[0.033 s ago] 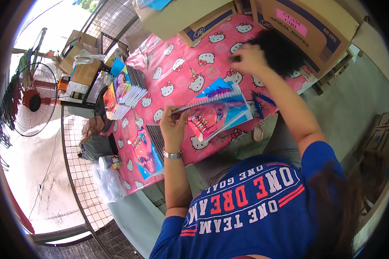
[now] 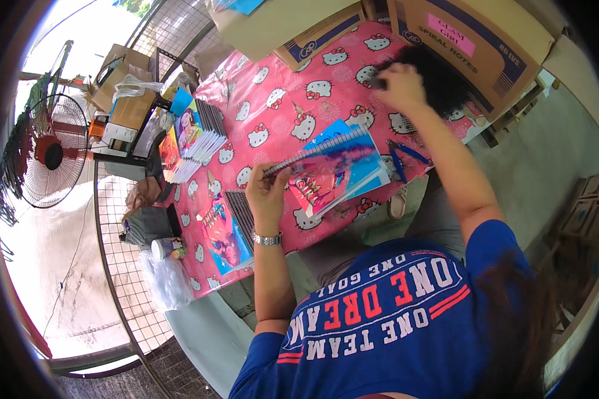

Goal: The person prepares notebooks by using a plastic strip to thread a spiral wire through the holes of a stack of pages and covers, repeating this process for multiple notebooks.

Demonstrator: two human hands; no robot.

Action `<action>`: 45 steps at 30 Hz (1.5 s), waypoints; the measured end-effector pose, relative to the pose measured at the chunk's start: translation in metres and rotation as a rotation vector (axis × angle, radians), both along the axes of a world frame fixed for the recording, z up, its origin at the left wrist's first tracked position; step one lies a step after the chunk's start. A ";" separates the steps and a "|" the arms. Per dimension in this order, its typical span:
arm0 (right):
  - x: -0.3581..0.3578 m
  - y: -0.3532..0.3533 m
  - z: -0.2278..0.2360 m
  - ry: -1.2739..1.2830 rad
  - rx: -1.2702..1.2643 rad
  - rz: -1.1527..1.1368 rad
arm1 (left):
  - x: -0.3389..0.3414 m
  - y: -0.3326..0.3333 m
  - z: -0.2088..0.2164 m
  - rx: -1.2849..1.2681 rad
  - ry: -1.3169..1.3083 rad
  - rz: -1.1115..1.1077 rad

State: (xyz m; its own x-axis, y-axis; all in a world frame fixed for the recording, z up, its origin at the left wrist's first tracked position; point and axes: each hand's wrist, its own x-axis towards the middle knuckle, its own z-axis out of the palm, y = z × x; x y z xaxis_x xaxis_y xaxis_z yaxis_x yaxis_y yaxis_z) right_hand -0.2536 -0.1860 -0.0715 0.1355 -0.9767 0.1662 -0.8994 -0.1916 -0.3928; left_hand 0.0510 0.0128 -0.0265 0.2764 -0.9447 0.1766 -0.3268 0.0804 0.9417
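With the left hand [image 2: 266,189], near the centre of the frame, clamping the spiral-bound edge of a glossy notebook [image 2: 346,166], stretching rightward from that grip and lying below the right hand [image 2: 403,90]. With the latter, well apart from the left, held out at the upper right; cannot tell, for blur, whether closed on the small dark thing [image 2: 379,84] near the fingertips. Just right of the notebook, a blue-handled tool [image 2: 397,165]; at lower left of centre, spiral-edged notebooks [image 2: 223,243] on a pink tablecloth [image 2: 283,143]. Farther off, at left, a stack of notebooks [image 2: 196,149]; beside the right hand, a black bristly heap [image 2: 436,80]; behind, at upper right, a cardboard box [image 2: 492,73]; at far left, a fan [image 2: 52,156].
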 end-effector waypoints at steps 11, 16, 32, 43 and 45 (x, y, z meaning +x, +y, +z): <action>-0.022 0.159 -0.094 0.090 -0.060 0.148 | -0.020 0.000 -0.010 -0.170 0.049 0.166; -0.019 0.151 -0.074 -0.475 0.074 0.040 | -0.028 0.004 -0.007 -0.130 -0.009 0.164; 0.079 0.188 0.045 -0.592 -0.179 0.740 | -0.029 0.013 -0.025 -0.222 -0.212 0.212; 0.041 0.155 0.035 -0.779 0.138 0.574 | 0.023 0.052 0.000 -0.322 0.195 0.521; 0.016 0.129 -0.001 -0.673 0.108 0.338 | 0.069 0.082 0.014 -0.384 0.250 0.643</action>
State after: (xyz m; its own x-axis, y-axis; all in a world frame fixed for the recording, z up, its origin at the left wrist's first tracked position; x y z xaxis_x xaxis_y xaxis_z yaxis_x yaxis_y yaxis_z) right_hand -0.2378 -0.0574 -0.0727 0.3338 -0.9155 0.2247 -0.3582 -0.3436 -0.8681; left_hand 0.1198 0.0951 -0.0124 0.8222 -0.4719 0.3182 -0.2012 0.2820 0.9381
